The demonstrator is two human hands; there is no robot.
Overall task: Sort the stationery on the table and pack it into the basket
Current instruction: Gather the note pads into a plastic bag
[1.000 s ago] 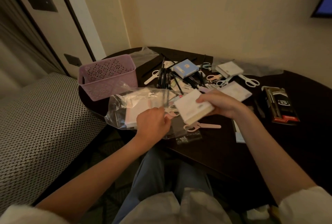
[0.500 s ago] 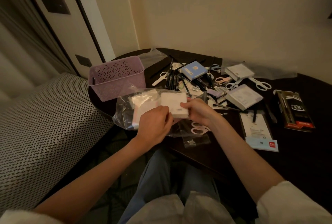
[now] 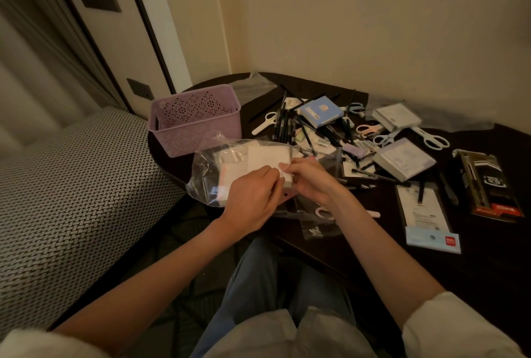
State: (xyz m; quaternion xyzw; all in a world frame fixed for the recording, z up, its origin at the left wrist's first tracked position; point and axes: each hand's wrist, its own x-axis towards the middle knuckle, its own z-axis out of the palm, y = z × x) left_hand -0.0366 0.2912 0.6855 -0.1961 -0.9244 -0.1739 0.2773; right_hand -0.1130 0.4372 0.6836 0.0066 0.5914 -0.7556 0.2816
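The dark round worktop point(image 3: 373, 242) fills the right half of the scene, strewn with stationery. At its far left edge stands the lilac perforated basket point(image 3: 195, 122), upright. Just near of the basket lies a clear plastic bag point(image 3: 212, 173) holding white pads, its mouth turned toward the person. The left hand point(image 3: 253, 199) has its grip pinched on the bag's edge, fingers curled. The right hand point(image 3: 310, 182) has its grip closed round a white notepad point(image 3: 267, 156) that is partly inside the bag's mouth, thumb against its near corner. To the right of the hands sit a grey-lilac notepad pack point(image 3: 405, 159) and, nearer, a carded pen pack point(image 3: 425, 214). At the far right edge lies a black-and-red pen package point(image 3: 488, 185). Beyond the hands a heap of black pens point(image 3: 287, 125) lies beside a blue booklet point(image 3: 321, 112), with white scissors point(image 3: 265, 122) to the left and pale blue scissors point(image 3: 434, 139) to the right.
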